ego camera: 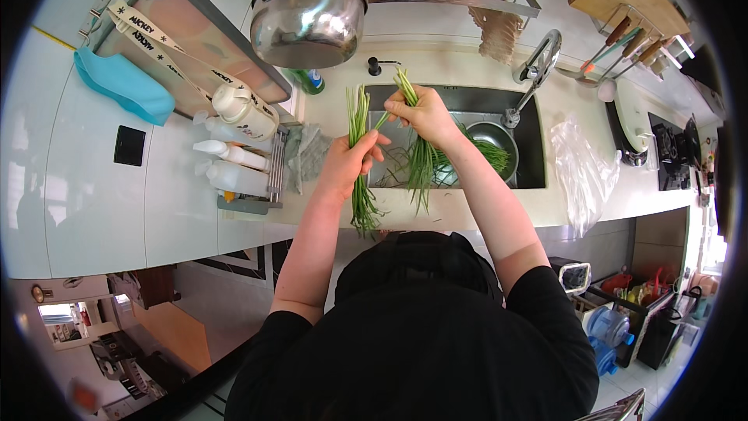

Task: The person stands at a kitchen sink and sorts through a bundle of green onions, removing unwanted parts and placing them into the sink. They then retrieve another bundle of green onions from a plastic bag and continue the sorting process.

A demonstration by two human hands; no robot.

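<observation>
In my left hand (349, 162) is a bundle of long green stalks that look like garlic chives (363, 202), pale ends up and leafy ends hanging over the counter's front edge. My right hand (422, 114) grips a second bunch of chives (422, 166) above the sink, its pale ends sticking up past the fingers. A few stalks span the gap between both hands. Below, a steel bowl (513, 155) in the sink (532, 128) holds more chives (491, 155), partly hidden by my right forearm. Loose bits lie on the sink floor.
A chrome faucet (529, 93) rises behind the sink. A steel saucepan (310, 29) hangs at upper left, near a green bottle (310, 80). Left of the sink are a grey cloth (308, 149) and a rack of white bottles (236, 178). A clear plastic bag (584, 172) lies right.
</observation>
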